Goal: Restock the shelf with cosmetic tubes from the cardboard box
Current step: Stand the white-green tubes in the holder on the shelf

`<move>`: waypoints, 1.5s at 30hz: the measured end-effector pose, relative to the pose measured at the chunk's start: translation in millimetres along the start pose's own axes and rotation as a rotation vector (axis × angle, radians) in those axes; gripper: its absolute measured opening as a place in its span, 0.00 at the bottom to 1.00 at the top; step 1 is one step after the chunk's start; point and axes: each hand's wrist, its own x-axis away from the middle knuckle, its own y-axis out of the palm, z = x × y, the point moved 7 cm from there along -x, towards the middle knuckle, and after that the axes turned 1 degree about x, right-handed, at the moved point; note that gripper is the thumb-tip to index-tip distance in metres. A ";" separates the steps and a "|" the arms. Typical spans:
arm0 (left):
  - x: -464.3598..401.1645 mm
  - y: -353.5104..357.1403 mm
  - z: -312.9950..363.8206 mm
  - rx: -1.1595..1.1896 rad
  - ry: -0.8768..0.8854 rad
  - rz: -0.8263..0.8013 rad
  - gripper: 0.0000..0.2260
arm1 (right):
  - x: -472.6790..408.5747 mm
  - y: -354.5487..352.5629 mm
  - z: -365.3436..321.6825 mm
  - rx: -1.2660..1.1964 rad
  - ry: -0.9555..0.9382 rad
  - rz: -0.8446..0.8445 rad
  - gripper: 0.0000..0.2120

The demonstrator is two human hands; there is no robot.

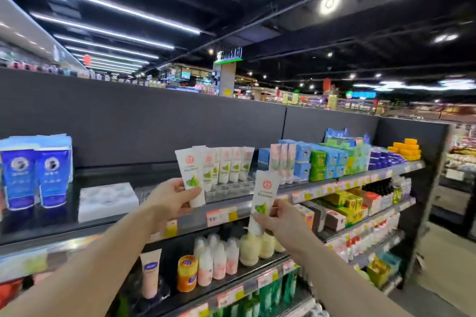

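The top shelf (159, 175) has open dark room at frame centre, between the white tray (107, 201) at left and the row of white tubes (228, 166) at right. Above it the space up to the dark back panel (154, 121) is free. Further left, blue pouches (36, 175) block the shelf. To the right, stacked blue and green boxes (327, 162) fill it. Both hands, left (171, 201) and right (277, 219), each carrying a tube, hang in front of the shelf edge.
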 end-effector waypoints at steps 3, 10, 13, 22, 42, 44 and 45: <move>-39.8 6.9 4.0 -0.097 0.026 0.057 0.06 | -49.2 -5.3 -2.2 -0.011 -0.030 -0.011 0.10; -80.3 25.7 -18.2 -0.312 0.046 0.115 0.09 | -148.1 26.9 1.6 0.075 -0.102 -0.106 0.13; -87.9 27.3 -28.2 -0.364 0.022 0.168 0.08 | -189.5 47.1 2.6 0.104 -0.133 -0.149 0.11; -89.1 30.1 -36.4 -0.299 -0.073 0.343 0.10 | -253.3 103.3 -0.8 0.227 -0.311 -0.365 0.08; -78.2 46.0 -25.6 -0.380 -0.064 0.450 0.13 | -258.4 88.9 0.9 0.138 -0.280 -0.427 0.12; -82.8 51.5 -21.6 -0.363 -0.042 0.442 0.14 | -251.1 69.5 -6.0 0.002 -0.330 -0.325 0.12; -85.9 55.2 -18.5 -0.364 -0.022 0.445 0.15 | -243.2 67.4 -9.4 -0.051 -0.354 -0.388 0.11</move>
